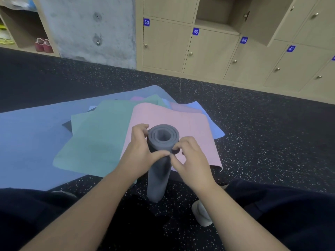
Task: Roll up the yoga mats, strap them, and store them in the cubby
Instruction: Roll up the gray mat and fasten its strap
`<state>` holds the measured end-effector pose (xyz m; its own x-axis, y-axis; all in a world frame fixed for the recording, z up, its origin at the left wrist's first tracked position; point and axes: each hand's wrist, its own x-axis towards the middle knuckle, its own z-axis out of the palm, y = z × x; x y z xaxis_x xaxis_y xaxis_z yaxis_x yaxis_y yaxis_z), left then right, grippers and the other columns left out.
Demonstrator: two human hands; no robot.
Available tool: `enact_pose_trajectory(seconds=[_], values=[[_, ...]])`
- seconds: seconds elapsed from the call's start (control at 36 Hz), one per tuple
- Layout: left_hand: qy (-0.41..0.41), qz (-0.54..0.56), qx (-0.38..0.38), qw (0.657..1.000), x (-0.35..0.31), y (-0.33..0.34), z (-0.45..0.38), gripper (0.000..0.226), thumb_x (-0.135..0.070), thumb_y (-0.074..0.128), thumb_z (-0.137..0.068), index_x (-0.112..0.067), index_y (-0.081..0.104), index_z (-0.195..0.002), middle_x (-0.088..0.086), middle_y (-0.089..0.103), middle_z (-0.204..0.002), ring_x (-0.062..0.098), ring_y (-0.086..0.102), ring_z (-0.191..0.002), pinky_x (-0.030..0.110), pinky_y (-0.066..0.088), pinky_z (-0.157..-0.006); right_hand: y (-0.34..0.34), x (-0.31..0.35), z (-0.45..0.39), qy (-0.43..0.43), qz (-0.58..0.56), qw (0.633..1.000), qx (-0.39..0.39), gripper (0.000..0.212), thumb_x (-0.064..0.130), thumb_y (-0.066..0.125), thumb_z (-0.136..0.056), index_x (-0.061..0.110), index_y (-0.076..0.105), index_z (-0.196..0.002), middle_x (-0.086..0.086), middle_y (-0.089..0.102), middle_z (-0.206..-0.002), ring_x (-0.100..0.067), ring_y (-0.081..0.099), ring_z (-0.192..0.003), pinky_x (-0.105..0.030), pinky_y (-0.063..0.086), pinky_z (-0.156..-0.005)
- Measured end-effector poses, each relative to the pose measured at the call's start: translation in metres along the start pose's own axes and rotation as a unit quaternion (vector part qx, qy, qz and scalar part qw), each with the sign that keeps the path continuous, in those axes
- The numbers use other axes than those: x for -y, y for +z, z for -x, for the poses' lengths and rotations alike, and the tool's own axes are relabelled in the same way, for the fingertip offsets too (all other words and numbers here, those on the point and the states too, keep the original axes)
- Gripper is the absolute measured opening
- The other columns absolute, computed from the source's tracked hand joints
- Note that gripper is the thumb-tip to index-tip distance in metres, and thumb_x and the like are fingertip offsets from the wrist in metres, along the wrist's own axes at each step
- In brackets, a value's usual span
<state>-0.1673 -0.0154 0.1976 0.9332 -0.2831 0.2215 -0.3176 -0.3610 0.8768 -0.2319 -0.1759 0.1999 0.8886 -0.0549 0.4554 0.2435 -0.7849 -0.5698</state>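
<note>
**Holding the roll tight for its strap**

The left hand (140, 149) wraps around the top of the grey rolled mat (159, 171), with its fingers curled behind the roll and its thumb across the front. The right hand (190, 156) pinches something small and dark at the near side of the roll, just under the rim. It may be a strap end, but it is too small to tell. The 2 thumbs almost meet there.

The roll stands upright on the dark speckled floor (253, 142), between the person's knees. Its top shows neat rings, so the rolling looks done. The step now seems to be putting the strap on.

To do it well, the left hand should squeeze the roll all the time so the rings do not spring open. The right hand should pull the strap snug and flat, not twisted. The foam looks soft, so a hard pull could dent it.

Behind the roll, a pink mat (168, 115), a green mat (97, 134) and a big blue mat (27, 142) lie flat in a messy pile. They are not rolled yet, so most of the job is left. A small white thing (201, 212) lies on the floor by the right knee.

Farther off is a wall of lockers (208, 51). 1 open locker (215, 13) sits above number 49.
</note>
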Motion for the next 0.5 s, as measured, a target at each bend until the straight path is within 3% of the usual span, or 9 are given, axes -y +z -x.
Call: enact_pose_trajectory(seconds=[0.08, 0.22, 0.36, 0.5], values=[[0.009, 0.081, 0.013, 0.997, 0.002, 0.0, -0.002, 0.064, -0.035, 0.085, -0.067, -0.03, 0.03, -0.099, -0.01, 0.038, -0.126, 0.009, 0.043, -0.129, 0.043, 0.051, -0.096, 0.0, -0.007, -0.001, 0.003, -0.007, 1.0, -0.013, 0.011, 0.026, 0.064, -0.086, 0.018, 0.06, -0.092, 0.021, 0.043, -0.098, -0.004, 0.054, -0.089, -0.027, 0.047, -0.077], [0.029, 0.133, 0.035, 0.99, 0.01, 0.0, -0.004, 0.042, -0.005, 0.074, -0.079, -0.023, 0.038, -0.093, -0.019, 0.039, -0.132, 0.004, 0.043, -0.13, 0.044, 0.047, -0.102, 0.003, -0.011, -0.002, -0.006, 0.01, 1.0, -0.016, 0.012, 0.022, 0.071, -0.084, 0.017, 0.064, -0.092, 0.019, 0.045, -0.099, -0.008, 0.055, -0.089, -0.021, 0.044, -0.076], [0.049, 0.099, 0.026, 0.993, 0.015, 0.002, -0.006, 0.039, -0.01, 0.073, -0.082, -0.028, 0.039, -0.091, -0.021, 0.038, -0.132, 0.006, 0.042, -0.132, 0.042, 0.046, -0.103, 0.011, -0.016, -0.003, -0.023, 0.042, 0.999, -0.025, 0.01, 0.022, 0.068, -0.084, 0.016, 0.063, -0.089, 0.005, 0.058, -0.092, -0.018, 0.056, -0.086, -0.026, 0.043, -0.073], [0.057, 0.066, 0.029, 0.996, 0.017, 0.002, -0.007, 0.038, -0.026, 0.07, -0.085, -0.035, 0.033, -0.091, -0.03, 0.04, -0.132, 0.008, 0.053, -0.119, 0.039, 0.052, -0.091, 0.015, -0.018, -0.001, -0.011, 0.043, 0.999, -0.019, 0.008, 0.023, 0.064, -0.086, 0.016, 0.062, -0.088, 0.006, 0.059, -0.089, -0.014, 0.052, -0.086, -0.022, 0.04, -0.072]])
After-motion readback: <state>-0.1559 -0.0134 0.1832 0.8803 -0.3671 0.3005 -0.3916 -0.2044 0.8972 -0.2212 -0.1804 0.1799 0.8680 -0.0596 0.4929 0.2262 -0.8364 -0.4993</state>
